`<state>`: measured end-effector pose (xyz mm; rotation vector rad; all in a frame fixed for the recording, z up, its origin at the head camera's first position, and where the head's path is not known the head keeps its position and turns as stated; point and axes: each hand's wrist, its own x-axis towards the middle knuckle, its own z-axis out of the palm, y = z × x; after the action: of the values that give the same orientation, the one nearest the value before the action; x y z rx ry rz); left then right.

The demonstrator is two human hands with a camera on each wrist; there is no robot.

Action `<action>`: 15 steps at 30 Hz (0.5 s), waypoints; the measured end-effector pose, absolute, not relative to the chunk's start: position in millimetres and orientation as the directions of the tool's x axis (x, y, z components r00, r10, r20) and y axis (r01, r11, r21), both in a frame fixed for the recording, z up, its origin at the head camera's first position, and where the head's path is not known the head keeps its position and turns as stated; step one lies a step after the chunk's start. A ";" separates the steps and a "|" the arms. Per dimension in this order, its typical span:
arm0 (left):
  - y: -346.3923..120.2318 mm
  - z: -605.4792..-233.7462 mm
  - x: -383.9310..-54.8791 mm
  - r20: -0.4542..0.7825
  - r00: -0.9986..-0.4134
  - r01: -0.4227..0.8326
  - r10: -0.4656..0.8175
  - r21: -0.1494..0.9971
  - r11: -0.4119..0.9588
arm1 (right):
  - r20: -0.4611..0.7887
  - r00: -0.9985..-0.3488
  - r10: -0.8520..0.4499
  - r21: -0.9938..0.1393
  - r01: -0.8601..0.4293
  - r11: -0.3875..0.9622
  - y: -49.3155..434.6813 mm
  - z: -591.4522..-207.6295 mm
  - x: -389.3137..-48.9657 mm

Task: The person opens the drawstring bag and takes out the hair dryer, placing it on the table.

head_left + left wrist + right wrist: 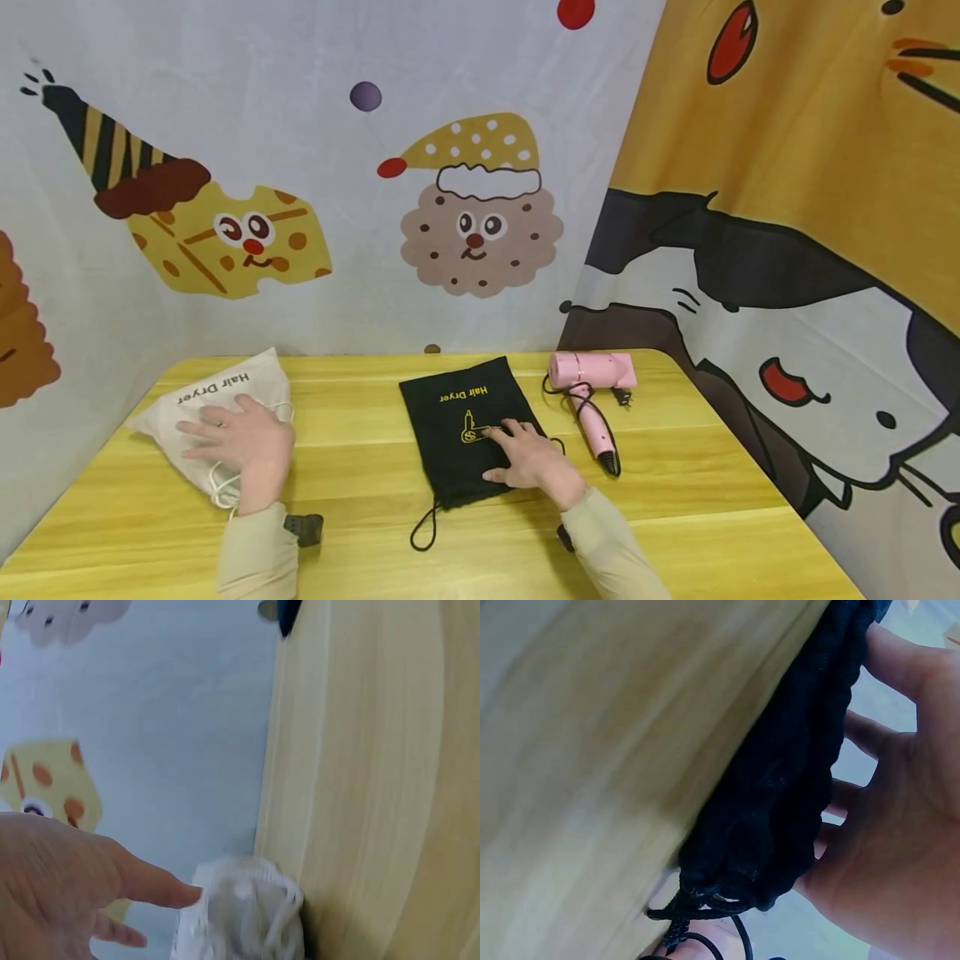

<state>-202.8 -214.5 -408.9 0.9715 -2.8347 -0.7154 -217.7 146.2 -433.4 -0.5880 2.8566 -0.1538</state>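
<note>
Two hands were shown, the fingers of each apart: the left hand (242, 437) lay spread over one white bag (225, 385), the right hand (528, 460) over one black bag (446, 442), at its four o'clock. One cord loop (415, 543) hung at the black bag's seven o'clock; the white bag lay at its nine. One pink hair dryer (588, 369) lay at two o'clock from the right hand. One table (360, 550) bore all three articles.

Middle bag (450, 467) lies on table (352, 467). Right hand (528, 458) on its right side. Left of middle bag: second bag (217, 383), left hand (243, 437) over it. Right of middle bag: hair dryer (585, 373). Behind middle bag: curtain (360, 208).
</note>
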 end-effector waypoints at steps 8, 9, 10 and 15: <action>-236.4 -411.8 -188.8 -0.225 -0.765 -0.633 -0.603 0.429 0.644 | -0.206 -0.896 -0.393 -0.126 -0.374 0.919 144.9 -434.1 -217.9; -236.7 -413.4 -187.6 -0.218 -0.770 -0.627 -0.600 0.433 0.647 | -0.206 -0.897 -0.392 -0.124 -0.373 0.919 145.0 -434.1 -218.0; -236.7 -414.5 -186.8 -0.209 -0.772 -0.622 -0.600 0.440 0.647 | -0.204 -0.897 -0.392 -0.123 -0.373 0.920 145.2 -434.2 -218.1; -237.7 -417.2 -184.6 -0.161 -0.776 -0.604 -0.609 0.470 0.644 | -0.197 -0.900 -0.389 -0.131 -0.369 0.920 146.0 -435.5 -218.3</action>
<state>-184.6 -237.7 -417.2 1.0468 -2.8382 -0.8037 -218.3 146.0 -435.5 -0.5716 2.8616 -0.1329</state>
